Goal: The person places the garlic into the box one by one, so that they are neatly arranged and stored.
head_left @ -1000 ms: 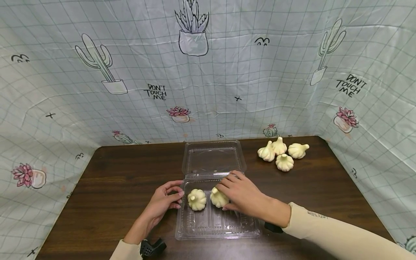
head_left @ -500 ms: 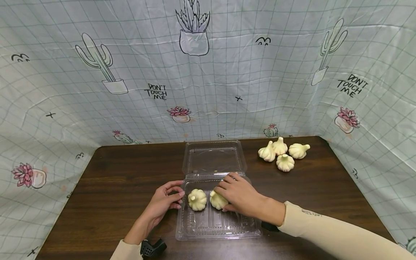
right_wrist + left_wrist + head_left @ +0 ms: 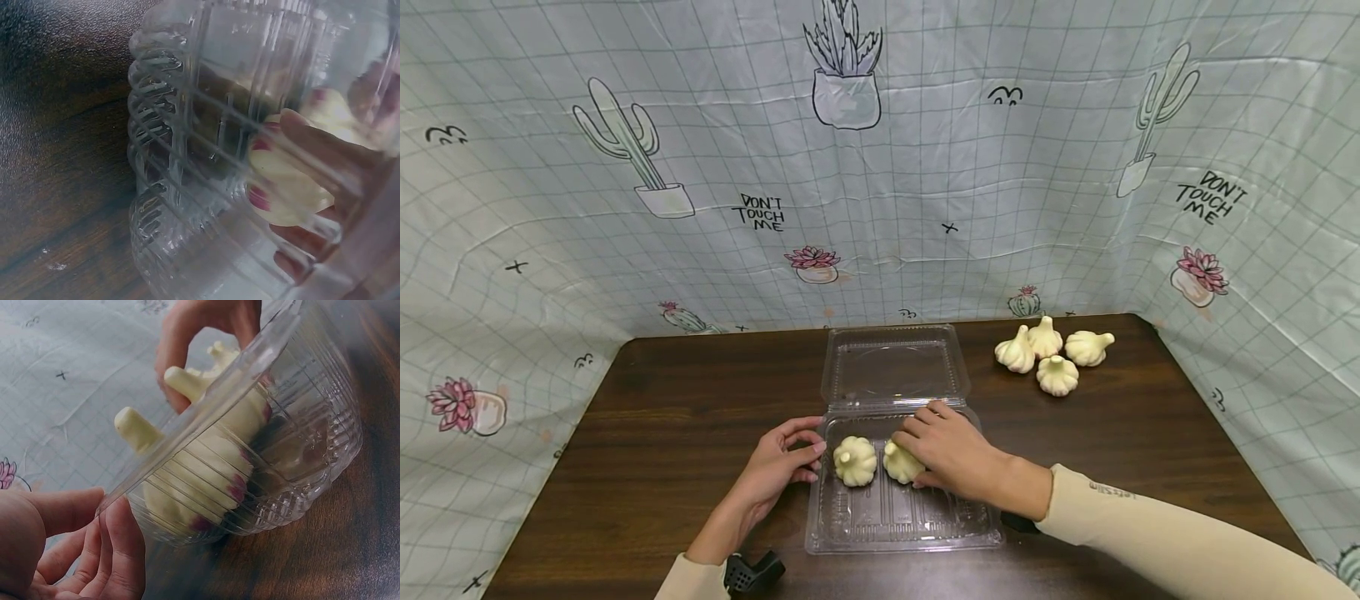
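A transparent hinged plastic clamshell container (image 3: 865,529) lies open on the table, its lid (image 3: 895,367) folded back. My left hand (image 3: 784,454) pinches the container's left rim between thumb and fingers, plainest in the left wrist view. One garlic bulb (image 3: 855,461) sits stem-up inside, near that rim. Beside it is a second garlic bulb (image 3: 901,463), which my right hand (image 3: 951,446) grips from above and the right, partly covering it. Through the clear wall in the right wrist view, fingers (image 3: 319,147) curl round this purple-streaked bulb (image 3: 281,181).
Several more garlic bulbs (image 3: 1057,376) stand grouped at the back right of the dark wooden table (image 3: 700,400). A patterned cloth (image 3: 895,167) hangs behind and along both sides. Black wrist gear (image 3: 754,572) is strapped below the left hand.
My right hand has shifted slightly to the left and toward me, with its bulb nudged slightly closer to the other. The left hand keeps its place on the rim.
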The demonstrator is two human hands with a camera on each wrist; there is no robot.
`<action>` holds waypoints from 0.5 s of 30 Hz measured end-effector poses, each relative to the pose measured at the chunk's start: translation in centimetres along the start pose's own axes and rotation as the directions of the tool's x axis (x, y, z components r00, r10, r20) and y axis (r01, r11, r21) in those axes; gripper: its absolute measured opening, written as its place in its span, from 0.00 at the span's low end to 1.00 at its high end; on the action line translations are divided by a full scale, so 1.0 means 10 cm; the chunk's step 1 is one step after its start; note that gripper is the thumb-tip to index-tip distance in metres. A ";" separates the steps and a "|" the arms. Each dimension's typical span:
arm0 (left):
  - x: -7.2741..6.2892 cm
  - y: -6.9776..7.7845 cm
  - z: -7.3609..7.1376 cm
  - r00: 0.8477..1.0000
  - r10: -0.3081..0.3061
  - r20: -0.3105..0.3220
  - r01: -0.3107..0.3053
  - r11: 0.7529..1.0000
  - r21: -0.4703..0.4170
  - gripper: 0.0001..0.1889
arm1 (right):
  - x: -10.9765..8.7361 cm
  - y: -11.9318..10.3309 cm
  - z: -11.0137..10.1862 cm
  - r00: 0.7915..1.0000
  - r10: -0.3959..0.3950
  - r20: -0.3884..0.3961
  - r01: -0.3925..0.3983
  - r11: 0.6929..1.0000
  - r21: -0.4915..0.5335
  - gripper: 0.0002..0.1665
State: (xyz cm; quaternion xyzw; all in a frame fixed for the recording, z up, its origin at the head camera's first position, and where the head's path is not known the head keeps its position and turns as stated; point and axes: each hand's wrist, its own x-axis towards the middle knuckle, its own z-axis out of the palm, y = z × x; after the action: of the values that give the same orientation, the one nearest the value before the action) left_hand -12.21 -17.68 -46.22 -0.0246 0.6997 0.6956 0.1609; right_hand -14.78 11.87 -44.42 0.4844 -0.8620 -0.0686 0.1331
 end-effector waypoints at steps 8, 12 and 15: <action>0.00 0.00 0.01 1.000 -0.001 -0.001 0.001 1.000 -0.004 0.27 | -0.01 0.02 -0.01 1.000 0.010 -0.001 -0.010 1.000 -0.003 0.41; 0.00 0.00 0.01 1.000 -0.002 -0.001 0.002 1.000 -0.003 0.26 | -0.01 0.04 -0.02 1.000 0.022 0.007 -0.022 1.000 0.010 0.40; 0.00 0.00 0.01 1.000 -0.002 -0.001 0.002 1.000 -0.001 0.26 | -0.03 0.04 -0.01 1.000 0.031 0.002 -0.031 0.999 0.019 0.40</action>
State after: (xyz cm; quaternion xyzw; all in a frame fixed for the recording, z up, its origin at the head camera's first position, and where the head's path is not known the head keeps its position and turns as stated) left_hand -12.21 -17.58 -46.18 -0.0254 0.6994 0.6958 0.1614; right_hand -14.97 12.33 -44.25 0.4719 -0.8702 -0.0588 0.1290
